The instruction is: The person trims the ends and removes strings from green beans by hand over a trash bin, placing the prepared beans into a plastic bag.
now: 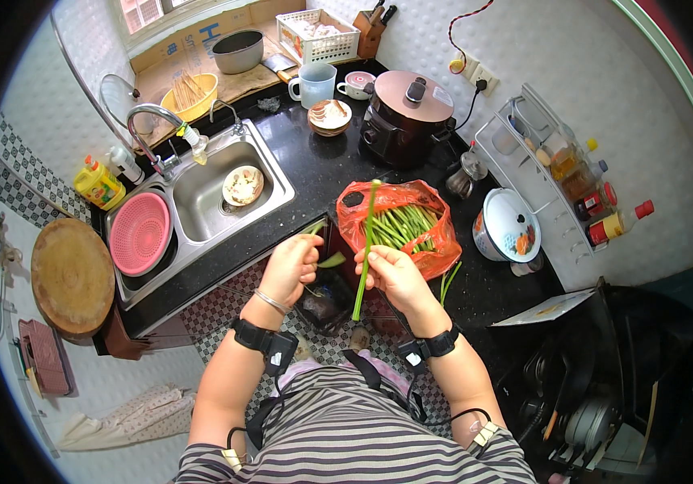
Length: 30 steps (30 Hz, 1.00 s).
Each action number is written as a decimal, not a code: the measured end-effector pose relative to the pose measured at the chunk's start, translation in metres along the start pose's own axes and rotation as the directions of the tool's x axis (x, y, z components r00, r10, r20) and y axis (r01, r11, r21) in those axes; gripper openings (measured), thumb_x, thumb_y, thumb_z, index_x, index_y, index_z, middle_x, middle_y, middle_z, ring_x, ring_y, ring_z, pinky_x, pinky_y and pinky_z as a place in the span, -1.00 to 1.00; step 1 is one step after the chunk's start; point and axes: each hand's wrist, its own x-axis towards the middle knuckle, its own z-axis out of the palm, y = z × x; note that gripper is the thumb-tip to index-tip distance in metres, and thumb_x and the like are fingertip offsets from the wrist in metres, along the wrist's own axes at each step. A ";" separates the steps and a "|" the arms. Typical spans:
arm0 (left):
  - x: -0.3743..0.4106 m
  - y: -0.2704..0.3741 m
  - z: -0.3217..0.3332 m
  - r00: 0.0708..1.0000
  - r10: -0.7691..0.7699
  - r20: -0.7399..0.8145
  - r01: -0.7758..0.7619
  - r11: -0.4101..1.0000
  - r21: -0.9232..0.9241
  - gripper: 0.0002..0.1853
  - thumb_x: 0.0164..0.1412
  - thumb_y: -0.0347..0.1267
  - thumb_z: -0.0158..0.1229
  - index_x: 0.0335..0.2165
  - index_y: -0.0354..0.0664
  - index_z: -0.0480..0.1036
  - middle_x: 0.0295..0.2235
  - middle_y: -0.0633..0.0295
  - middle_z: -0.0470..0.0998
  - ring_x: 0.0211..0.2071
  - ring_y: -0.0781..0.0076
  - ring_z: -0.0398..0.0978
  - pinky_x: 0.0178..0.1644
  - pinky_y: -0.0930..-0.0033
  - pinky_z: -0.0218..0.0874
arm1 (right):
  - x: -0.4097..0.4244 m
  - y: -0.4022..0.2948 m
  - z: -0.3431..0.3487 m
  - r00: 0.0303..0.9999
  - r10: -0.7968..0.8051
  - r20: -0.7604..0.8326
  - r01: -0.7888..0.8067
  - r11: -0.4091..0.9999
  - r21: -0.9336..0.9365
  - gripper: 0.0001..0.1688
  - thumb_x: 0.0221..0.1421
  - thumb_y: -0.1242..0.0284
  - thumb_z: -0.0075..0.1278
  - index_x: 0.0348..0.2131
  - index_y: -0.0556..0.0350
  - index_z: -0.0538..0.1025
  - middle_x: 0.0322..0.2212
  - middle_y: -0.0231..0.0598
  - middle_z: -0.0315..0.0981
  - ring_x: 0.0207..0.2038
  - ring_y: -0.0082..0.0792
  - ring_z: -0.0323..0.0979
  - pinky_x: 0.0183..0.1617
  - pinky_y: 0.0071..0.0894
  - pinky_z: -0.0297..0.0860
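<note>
Between the thumb and fingers of my right hand (392, 275) a long green stem (369, 242) stands nearly upright in the picture. My left hand (290, 270) is closed on some green leafy scraps (331, 261), parts of which stick out above and beside the fingers. An orange-red plastic bag (440, 257) lies on the black counter just beyond my right hand, full of green stems (404, 224). A few loose stems (450, 283) rest beside the bag. Below and between my hands is a dark bin (322, 305) with a black liner.
A steel sink (198, 227) holding a bowl (243, 186) is at the left, with a pink colander (140, 233) beside it. Behind the bag stand a lidded electric cooker (407, 121) and stacked bowls (329, 117). An enamel pot (508, 224) and a glass shaker (466, 175) are at the right.
</note>
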 end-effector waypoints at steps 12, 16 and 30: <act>-0.003 -0.008 0.039 0.969 0.191 0.158 -0.234 0.913 0.333 -0.83 0.10 -0.42 0.13 -0.36 -0.34 0.44 -0.52 0.29 0.50 -0.56 0.67 0.38 -0.50 0.67 0.15 | -0.007 -0.003 0.016 0.999 -0.043 -0.007 0.041 0.987 -0.153 -0.78 0.19 0.45 -0.18 -0.32 0.22 0.46 -0.53 -0.45 0.40 -0.58 -0.69 0.28 -0.45 -0.70 0.25; 0.002 -0.017 0.035 0.958 0.217 0.187 -0.272 0.894 0.355 -0.87 0.12 -0.47 0.09 -0.36 -0.36 0.43 -0.51 0.26 0.50 -0.51 0.59 0.43 -0.40 0.59 0.25 | -0.007 -0.002 0.015 0.998 -0.053 -0.015 0.050 0.981 -0.188 -0.78 0.19 0.44 -0.17 -0.31 0.22 0.46 -0.55 -0.46 0.39 -0.59 -0.68 0.28 -0.46 -0.69 0.25; -0.001 -0.016 0.039 0.962 0.196 0.189 -0.257 0.885 0.389 -0.92 0.08 -0.51 0.03 -0.44 -0.36 0.39 -0.53 0.26 0.48 -0.54 0.60 0.43 -0.45 0.59 0.26 | -0.008 0.004 0.013 0.999 -0.049 0.015 0.051 0.958 -0.282 -0.78 0.20 0.44 -0.19 -0.31 0.21 0.45 -0.54 -0.48 0.40 -0.57 -0.69 0.29 -0.46 -0.70 0.26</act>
